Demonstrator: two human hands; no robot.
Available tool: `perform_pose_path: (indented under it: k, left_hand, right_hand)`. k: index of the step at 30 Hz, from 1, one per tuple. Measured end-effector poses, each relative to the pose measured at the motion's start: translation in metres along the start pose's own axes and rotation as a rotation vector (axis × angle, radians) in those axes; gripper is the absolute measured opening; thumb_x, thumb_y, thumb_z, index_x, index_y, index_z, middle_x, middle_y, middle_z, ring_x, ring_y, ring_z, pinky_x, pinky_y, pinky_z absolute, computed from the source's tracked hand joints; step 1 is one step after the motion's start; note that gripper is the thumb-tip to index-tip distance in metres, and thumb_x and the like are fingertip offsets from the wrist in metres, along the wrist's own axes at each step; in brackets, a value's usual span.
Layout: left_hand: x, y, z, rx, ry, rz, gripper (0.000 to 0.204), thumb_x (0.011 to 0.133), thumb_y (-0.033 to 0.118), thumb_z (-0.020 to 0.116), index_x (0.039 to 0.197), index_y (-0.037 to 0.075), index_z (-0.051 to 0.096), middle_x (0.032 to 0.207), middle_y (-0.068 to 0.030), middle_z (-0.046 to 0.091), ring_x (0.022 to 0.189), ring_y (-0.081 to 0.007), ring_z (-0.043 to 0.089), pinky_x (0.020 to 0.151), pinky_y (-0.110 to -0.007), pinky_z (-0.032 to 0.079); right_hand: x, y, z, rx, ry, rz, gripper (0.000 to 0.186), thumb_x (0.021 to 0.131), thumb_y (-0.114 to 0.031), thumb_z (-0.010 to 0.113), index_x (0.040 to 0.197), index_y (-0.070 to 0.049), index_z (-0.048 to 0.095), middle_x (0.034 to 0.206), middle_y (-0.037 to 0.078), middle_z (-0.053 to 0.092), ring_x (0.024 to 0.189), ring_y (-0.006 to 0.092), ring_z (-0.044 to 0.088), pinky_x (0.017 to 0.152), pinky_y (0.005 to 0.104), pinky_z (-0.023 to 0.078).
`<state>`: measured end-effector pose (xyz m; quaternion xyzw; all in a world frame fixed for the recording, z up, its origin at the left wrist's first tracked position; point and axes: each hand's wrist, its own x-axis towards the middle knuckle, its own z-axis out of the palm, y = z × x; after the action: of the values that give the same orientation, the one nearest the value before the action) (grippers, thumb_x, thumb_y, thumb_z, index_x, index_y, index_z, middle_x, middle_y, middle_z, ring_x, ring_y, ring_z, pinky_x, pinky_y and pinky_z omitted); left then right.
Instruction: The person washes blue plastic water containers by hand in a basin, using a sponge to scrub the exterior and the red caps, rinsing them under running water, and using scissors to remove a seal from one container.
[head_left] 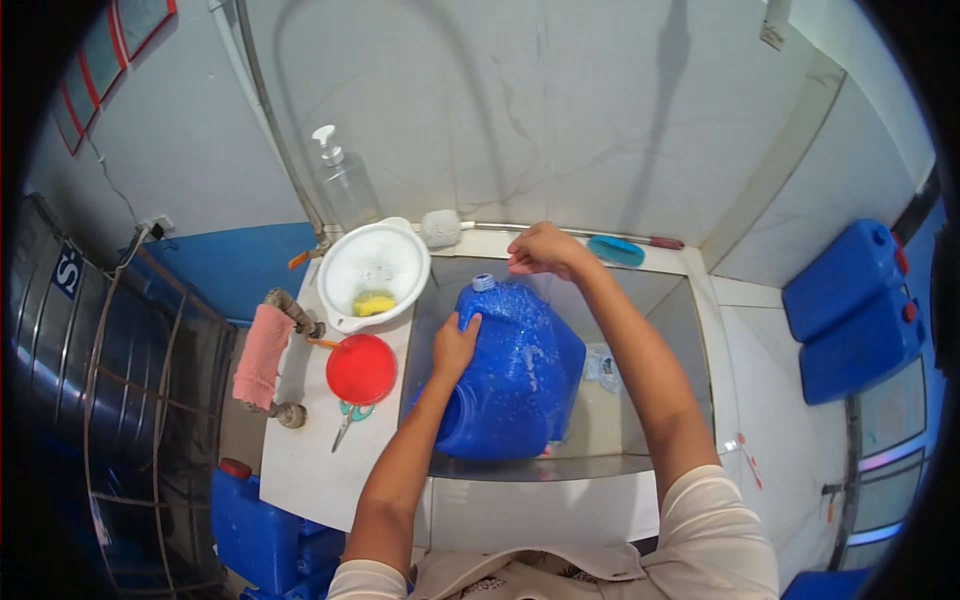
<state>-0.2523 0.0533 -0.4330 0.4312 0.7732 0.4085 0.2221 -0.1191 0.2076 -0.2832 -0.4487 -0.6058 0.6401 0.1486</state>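
My left hand (456, 345) grips a large blue plastic jug (505, 380) near its upper handle; the jug leans in a rectangular sink (675, 365), its threaded spout (484, 283) uncapped at the top. Just above and right of the spout, my right hand (535, 252) has its fingers curled together; anything between the fingertips is too small to name. Behind that hand, a long-handled brush (440, 228) with a white head lies along the back ledge, beside a blue brush (615, 251). A crumpled clear plastic piece (602, 367) sits in the sink, right of the jug.
Left counter holds a white bowl (350, 265) with yellow sponge (374, 303), red lid (360, 368), scissors (348, 425) and pump bottle (345, 180). A pink towel (262, 355) hangs on pipework. Blue containers stand right (855, 340) and lower left (250, 530); a steel tank (55, 350) is far left.
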Motion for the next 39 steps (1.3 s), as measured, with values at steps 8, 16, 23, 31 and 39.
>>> perform_pose_path:
  k: [8, 16, 23, 31, 39]
  left_hand:
    - [0.043, 0.034, 0.043, -0.336, -0.142, 0.457, 0.043, 0.079, 0.026, 0.063, 0.111, 0.001, 0.046, 0.099, -0.0219, 0.059, 0.088, -0.0380, 0.059, 0.078, -0.041, 0.046]
    - [0.021, 0.089, 0.056, -0.364, -0.206, -0.068, 0.039, 0.084, 0.017, 0.054, 0.120, 0.008, 0.045, 0.097, -0.0197, 0.058, 0.091, -0.0326, 0.058, 0.080, -0.043, 0.044]
    - [-0.013, 0.129, 0.026, 0.667, 0.006, 0.667, 0.044, 0.089, 0.040, 0.043, 0.096, -0.001, 0.060, 0.098, -0.0276, 0.056, 0.084, -0.0422, 0.056, 0.075, -0.050, 0.044]
    - [-0.019, 0.086, -0.011, 0.234, -0.404, 0.205, 0.052, 0.089, 0.047, 0.046, 0.087, -0.004, 0.057, 0.059, -0.0148, 0.053, 0.051, -0.0272, 0.055, 0.052, -0.040, 0.045]
    - [-0.054, 0.039, -0.020, -0.336, -0.263, -0.326, 0.044, 0.087, 0.043, 0.053, 0.086, -0.002, 0.052, 0.051, -0.0061, 0.048, 0.036, -0.0144, 0.046, 0.033, -0.029, 0.037]
  right_hand:
    - [-0.009, -0.010, -0.041, -0.304, -0.026, 0.041, 0.012, 0.071, 0.005, 0.053, 0.079, 0.009, 0.062, 0.072, 0.015, 0.061, 0.061, 0.0217, 0.063, 0.052, 0.0282, 0.053]
    - [-0.014, -0.025, -0.035, -0.259, -0.040, 0.011, 0.007, 0.068, 0.001, 0.060, 0.073, 0.004, 0.063, 0.064, 0.013, 0.060, 0.049, 0.0176, 0.057, 0.048, 0.0281, 0.049]
    - [0.010, 0.001, -0.063, -0.462, -0.044, -0.272, 0.014, 0.071, 0.008, 0.047, 0.069, 0.005, 0.061, 0.064, 0.016, 0.060, 0.050, 0.0233, 0.060, 0.045, 0.0307, 0.050]
    - [-0.020, -0.029, -0.033, -0.211, 0.090, -0.059, 0.015, 0.072, 0.006, 0.046, 0.068, 0.006, 0.061, 0.061, 0.016, 0.059, 0.050, 0.0247, 0.060, 0.043, 0.0334, 0.050]
    - [-0.012, -0.021, -0.037, -0.307, 0.036, -0.005, 0.016, 0.070, 0.007, 0.049, 0.077, 0.009, 0.064, 0.071, 0.021, 0.062, 0.057, 0.0273, 0.064, 0.048, 0.0347, 0.054]
